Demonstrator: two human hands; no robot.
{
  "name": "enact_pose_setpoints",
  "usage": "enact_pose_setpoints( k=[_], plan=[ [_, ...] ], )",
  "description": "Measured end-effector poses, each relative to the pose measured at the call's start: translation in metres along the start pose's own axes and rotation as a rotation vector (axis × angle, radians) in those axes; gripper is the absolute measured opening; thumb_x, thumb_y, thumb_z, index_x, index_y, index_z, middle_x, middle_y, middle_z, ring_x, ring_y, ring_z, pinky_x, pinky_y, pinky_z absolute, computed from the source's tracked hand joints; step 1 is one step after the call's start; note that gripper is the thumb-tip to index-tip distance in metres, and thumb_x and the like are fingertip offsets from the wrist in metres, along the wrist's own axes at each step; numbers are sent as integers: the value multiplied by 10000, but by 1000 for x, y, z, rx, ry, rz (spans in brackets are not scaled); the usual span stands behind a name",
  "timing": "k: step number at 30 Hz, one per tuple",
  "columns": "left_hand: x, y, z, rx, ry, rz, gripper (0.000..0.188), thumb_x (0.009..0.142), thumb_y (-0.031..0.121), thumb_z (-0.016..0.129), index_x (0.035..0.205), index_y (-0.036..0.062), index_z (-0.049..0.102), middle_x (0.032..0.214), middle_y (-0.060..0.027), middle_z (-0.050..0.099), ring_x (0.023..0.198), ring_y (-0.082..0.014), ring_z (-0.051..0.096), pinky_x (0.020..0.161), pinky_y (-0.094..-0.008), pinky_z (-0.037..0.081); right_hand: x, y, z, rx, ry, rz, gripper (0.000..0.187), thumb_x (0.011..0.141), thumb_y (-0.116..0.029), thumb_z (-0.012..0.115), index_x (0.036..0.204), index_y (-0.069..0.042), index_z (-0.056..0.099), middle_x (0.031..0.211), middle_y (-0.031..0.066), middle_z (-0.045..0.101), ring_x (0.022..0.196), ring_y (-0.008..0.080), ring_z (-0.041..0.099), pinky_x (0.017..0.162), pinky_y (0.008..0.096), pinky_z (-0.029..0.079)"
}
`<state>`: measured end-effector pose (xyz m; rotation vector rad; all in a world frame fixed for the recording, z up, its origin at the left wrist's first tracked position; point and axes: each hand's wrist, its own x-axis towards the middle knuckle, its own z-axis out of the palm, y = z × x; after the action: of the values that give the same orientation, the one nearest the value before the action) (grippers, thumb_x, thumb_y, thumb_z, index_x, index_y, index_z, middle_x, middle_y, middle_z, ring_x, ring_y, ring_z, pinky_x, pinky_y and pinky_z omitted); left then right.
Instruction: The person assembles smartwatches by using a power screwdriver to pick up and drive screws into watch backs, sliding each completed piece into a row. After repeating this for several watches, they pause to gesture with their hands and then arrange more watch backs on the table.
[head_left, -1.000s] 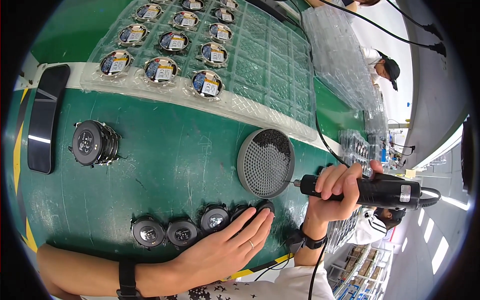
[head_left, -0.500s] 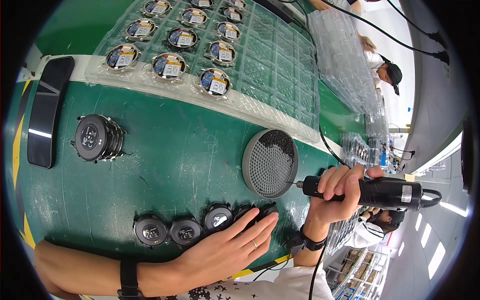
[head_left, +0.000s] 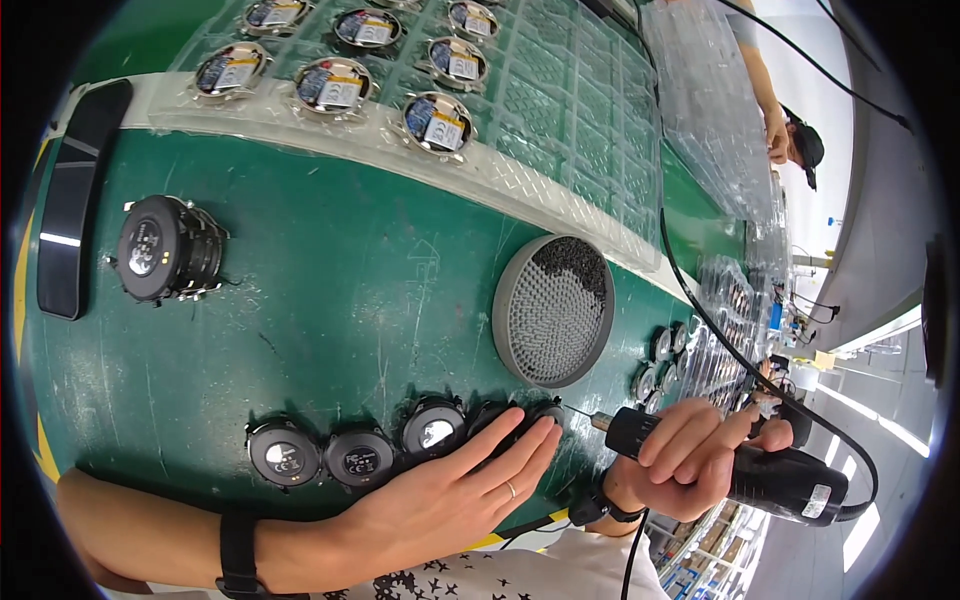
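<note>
Black round watch cases (head_left: 283, 453) lie back up in a row along the near side of the green bench. My left hand (head_left: 430, 510) rests over the right end of this row, fingers stretched out and partly covering the cases there. In my right hand (head_left: 690, 460) is a black electric screwdriver (head_left: 785, 485), gripped round its body. Its thin bit points left, with the tip at or very close to the rightmost case; contact cannot be made out. Just beyond stands a round grey dish (head_left: 545, 345) with a studded bottom and tiny dark screws gathered at its far side.
A stack of watch cases (head_left: 165, 250) and a black phone (head_left: 75, 200) are at the left. Clear plastic trays (head_left: 570, 150) holding opened watches line the far side. More cases (head_left: 660, 365) sit right. The screwdriver's cable (head_left: 730, 345) loops there; a co-worker (head_left: 790, 140) is beyond.
My right hand has brought the screwdriver down and nearer, its bit moving from the dish to the rightmost case. My left hand stays on the row. The view has shifted slightly.
</note>
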<state>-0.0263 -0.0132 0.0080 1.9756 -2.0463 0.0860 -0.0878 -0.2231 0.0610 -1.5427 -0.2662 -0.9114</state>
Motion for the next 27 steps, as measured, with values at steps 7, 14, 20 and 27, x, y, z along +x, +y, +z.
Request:
enact_pose_setpoints(
  k=[7,14,20,27],
  plan=[
    [1,0,-2,0,-23,0,554,966,316,468,1425,19,556,1507,-93,510,1487,-280,367,1244,-509,274,0,4,4,-9,-52,2,426,920,-20,511,1329,-42,391,622,3,467,370,85,445,335,211,416],
    [2,-1,0,-24,-10,-5,545,961,311,469,1412,21,571,1494,-90,522,1478,-276,381,1240,-509,288,-1,7,4,-50,-59,-20,423,920,-38,514,1325,-39,392,624,0,475,372,87,451,349,223,417],
    [2,1,2,-48,1,-16,541,960,310,469,1404,21,579,1486,-87,530,1472,-276,390,1236,-506,297,-1,9,0,-45,-109,11,433,934,-53,523,1353,-30,416,633,-4,478,397,85,460,397,230,424],
    [1,-1,0,-16,-15,-19,549,962,313,464,1416,22,567,1493,-92,521,1472,-277,388,1236,-506,297,2,3,-1,-32,-77,6,436,944,-57,536,1367,-25,433,647,0,476,421,90,462,441,227,439]
  ],
)
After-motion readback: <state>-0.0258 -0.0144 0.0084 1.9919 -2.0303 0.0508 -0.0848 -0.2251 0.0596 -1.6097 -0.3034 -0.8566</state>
